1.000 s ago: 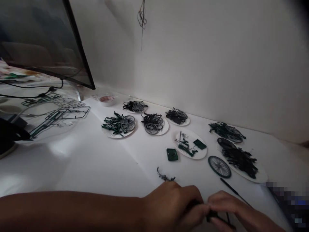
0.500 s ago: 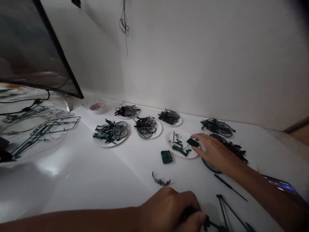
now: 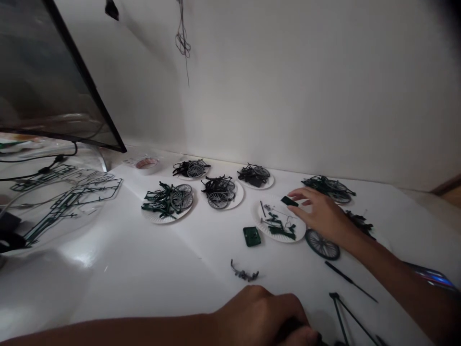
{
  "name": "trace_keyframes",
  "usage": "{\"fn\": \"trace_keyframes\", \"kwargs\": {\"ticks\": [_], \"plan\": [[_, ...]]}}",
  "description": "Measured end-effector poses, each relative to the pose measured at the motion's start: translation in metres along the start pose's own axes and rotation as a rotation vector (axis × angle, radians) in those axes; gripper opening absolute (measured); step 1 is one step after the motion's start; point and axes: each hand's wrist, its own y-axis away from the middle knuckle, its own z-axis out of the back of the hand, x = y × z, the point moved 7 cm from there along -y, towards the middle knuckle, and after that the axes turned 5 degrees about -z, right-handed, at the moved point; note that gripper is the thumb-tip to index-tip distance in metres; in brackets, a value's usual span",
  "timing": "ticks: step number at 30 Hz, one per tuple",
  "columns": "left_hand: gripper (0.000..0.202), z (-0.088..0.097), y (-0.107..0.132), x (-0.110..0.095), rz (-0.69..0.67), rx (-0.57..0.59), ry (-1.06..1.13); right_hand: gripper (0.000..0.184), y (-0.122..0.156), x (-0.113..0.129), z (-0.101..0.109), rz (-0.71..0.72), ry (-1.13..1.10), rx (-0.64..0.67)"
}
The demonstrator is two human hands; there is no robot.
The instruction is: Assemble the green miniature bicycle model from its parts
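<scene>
My left hand (image 3: 259, 317) sits at the bottom edge, closed around a dark plastic part (image 3: 298, 332) that is mostly hidden by my fingers and the frame edge. My right hand (image 3: 320, 214) reaches over a white paper plate (image 3: 259, 226) of small model parts, with its fingers around a dark green plastic piece (image 3: 290, 201). Just beyond my right wrist lies a spoked model wheel (image 3: 322, 244). A green plastic panel (image 3: 251, 236) and a grey curved part (image 3: 245, 274) lie on the white tabletop (image 3: 144, 269) between my hands.
Several more paper plates (image 3: 154, 218) hold heaps of dark model parts and spoked wheels. Plastic sprue frames (image 3: 86, 197) lie at left below a dark monitor (image 3: 54, 77). A thin black rod (image 3: 349, 281) and a forked black part (image 3: 345, 312) lie at lower right.
My right hand has drawn back from the plate's middle, and the dark green piece now sits higher on the plate with it. More of the wheel shows. My left hand has sunk lower in view.
</scene>
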Motion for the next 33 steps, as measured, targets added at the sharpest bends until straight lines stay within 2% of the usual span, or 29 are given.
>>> {"fn": "trace_keyframes", "kwargs": {"ticks": [5, 9, 12, 16, 19, 24, 29, 33], "plan": [[0.027, -0.002, 0.001, 0.004, -0.049, -0.058, -0.019, 0.031, 0.025, 0.037, -0.014, 0.185, 0.016, 0.108], [0.030, -0.006, 0.001, 0.010, -0.068, -0.069, -0.055, 0.030, 0.040, 0.053, -0.014, 0.256, 0.057, 0.140], [0.031, -0.008, 0.002, 0.012, -0.061, -0.057, -0.065, 0.022, 0.041, 0.054, -0.013, 0.280, 0.089, 0.167], [0.031, -0.009, 0.001, 0.011, -0.063, -0.041, -0.047, 0.022, 0.039, 0.050, -0.015, 0.301, 0.118, 0.171], [0.034, -0.007, 0.001, 0.010, -0.080, -0.063, -0.032, 0.020, 0.037, 0.048, -0.017, 0.321, 0.126, 0.148], [0.033, -0.009, 0.000, 0.011, -0.053, -0.031, -0.034, 0.017, 0.033, 0.041, -0.013, 0.312, 0.136, 0.061], [0.029, -0.006, -0.001, 0.005, -0.034, -0.021, -0.020, 0.019, 0.030, 0.036, -0.007, 0.285, 0.125, -0.010], [0.027, -0.003, -0.001, 0.001, -0.037, -0.020, -0.010, 0.029, 0.033, 0.046, -0.012, 0.346, 0.076, 0.035]]}}
